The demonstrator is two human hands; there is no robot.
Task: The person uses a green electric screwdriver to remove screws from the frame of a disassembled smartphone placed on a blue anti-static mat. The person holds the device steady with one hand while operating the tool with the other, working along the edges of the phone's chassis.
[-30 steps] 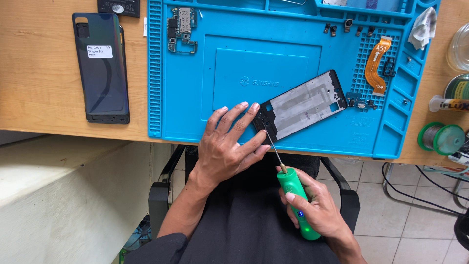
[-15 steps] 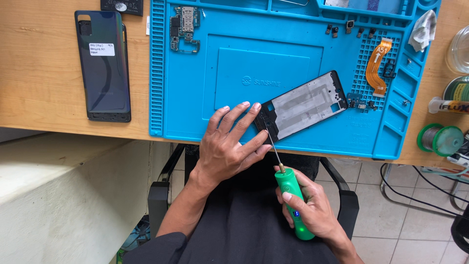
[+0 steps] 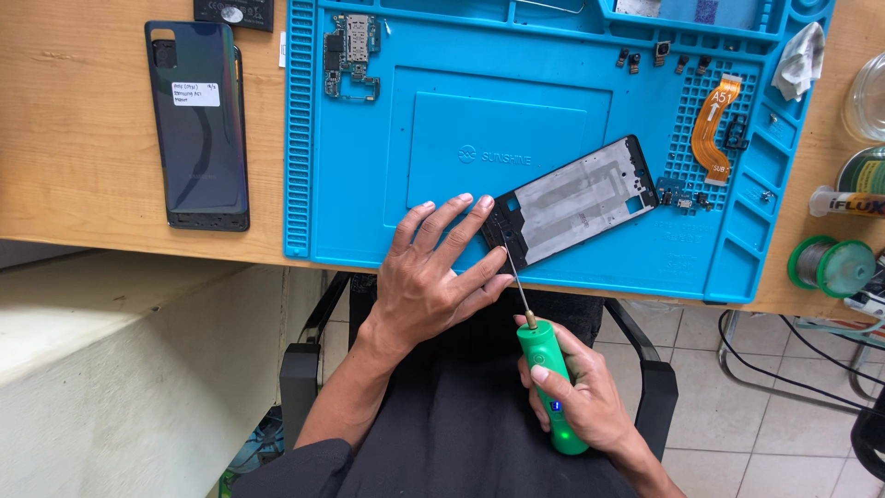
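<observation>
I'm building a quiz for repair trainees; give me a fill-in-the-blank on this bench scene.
1. The right hand grips a ____ electric screwdriver.
2. The left hand presses on the near end of the phone frame, which lies on a ____ work mat.
3. The dark phone back cover lies on the bare wooden desk to the ____ of the mat.

Missing words: green; blue; left

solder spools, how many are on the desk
2, both on the wooden desk right of the blue silicone repair mat: a green-rimmed solder wire spool near the front edge, and a second, partly cropped spool behind it. More may lie out of frame.
</observation>
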